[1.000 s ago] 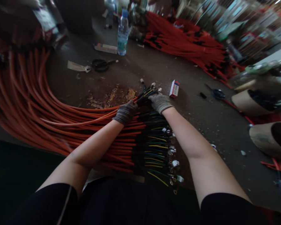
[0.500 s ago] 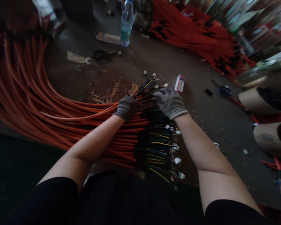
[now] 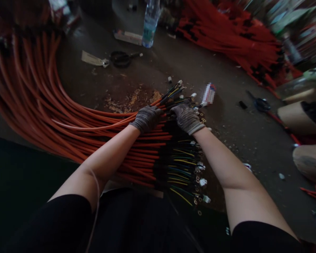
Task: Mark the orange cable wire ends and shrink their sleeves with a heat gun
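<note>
A bundle of orange cables curves in from the left and lies in a row in front of me. Their black-sleeved ends split into thin yellow, green and blue wires with ring terminals and white plugs. My left hand, in a grey glove, is closed round orange cables at the top of the row. Just right of it, my gloved right hand has its fingers curled over the black sleeved part of the cable ends. Its fingertips are partly hidden against the dark sleeves. Loose wire ends stick out above both hands.
Beyond the cables lie black-handled scissors, a paper tag and a water bottle. A red cable bundle spans the back right. Cardboard tubes and another dark-handled tool are at right. Crumbs litter the table.
My right hand has drawn back slightly from the wire ends towards my left hand, its fingers more curled. My left hand keeps its hold. The whole view has shifted a little.
</note>
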`<act>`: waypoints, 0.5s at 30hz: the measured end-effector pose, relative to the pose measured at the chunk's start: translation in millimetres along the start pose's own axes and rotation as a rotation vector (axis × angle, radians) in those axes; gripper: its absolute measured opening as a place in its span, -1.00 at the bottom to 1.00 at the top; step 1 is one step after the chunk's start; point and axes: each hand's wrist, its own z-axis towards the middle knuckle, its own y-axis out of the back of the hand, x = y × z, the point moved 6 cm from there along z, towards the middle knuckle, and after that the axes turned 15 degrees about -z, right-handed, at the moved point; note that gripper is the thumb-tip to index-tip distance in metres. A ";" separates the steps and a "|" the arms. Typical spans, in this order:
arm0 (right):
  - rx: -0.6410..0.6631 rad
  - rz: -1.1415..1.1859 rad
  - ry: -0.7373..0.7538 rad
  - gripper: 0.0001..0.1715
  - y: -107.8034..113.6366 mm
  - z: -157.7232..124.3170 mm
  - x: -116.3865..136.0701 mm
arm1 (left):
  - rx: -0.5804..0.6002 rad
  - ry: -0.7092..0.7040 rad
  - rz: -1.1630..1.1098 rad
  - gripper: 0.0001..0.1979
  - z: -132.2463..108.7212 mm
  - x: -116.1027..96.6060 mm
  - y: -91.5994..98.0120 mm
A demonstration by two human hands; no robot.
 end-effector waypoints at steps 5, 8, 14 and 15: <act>-0.006 0.020 0.003 -0.56 -1.8 0.4 -7.0 | 0.022 0.002 -0.001 -0.60 -2.1 -2.4 2.6; -0.004 0.030 -0.001 -0.55 -1.5 -1.5 -10.2 | 0.022 -0.001 -0.014 -0.61 -1.5 -0.9 2.2; -0.016 -0.001 -0.027 -0.56 0.8 -7.9 -10.5 | 0.005 -0.016 -0.062 -0.62 -2.3 -1.6 3.4; -0.016 -0.005 -0.026 -0.57 1.4 -8.5 -11.5 | 0.020 -0.017 -0.046 -0.61 -3.7 -3.9 3.9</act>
